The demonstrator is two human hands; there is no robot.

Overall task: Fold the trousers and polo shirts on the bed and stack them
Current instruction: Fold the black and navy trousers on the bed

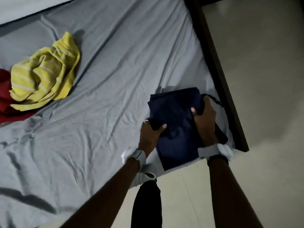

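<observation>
Navy garment (176,129), folded to a compact rectangle, sits at the bed's (107,71) near right corner, its lower edge overhanging the mattress a little. Whether it is trousers or a polo I cannot tell. In the head view, the only one, both hands grip it from the sides. The left hand (150,135) is closed on the left edge, thumb on top, fingers tucked under. The right hand (205,122) is closed on the right edge, thumb pressed over a fold. A darker piece (220,134) shows beneath on the right, perhaps another folded item, so this looks like the placing or squaring of the stack.

To do it well: keep the thumbs pinning the top layer so the folds do not spring open, set the bundle fully on the mattress and not over the edge, line its sides up with whatever lies below, then flatten with the palms before letting go.

Well apart on the left lies a crumpled yellow shirt (44,71) over something red (5,89), both unfolded.
</observation>
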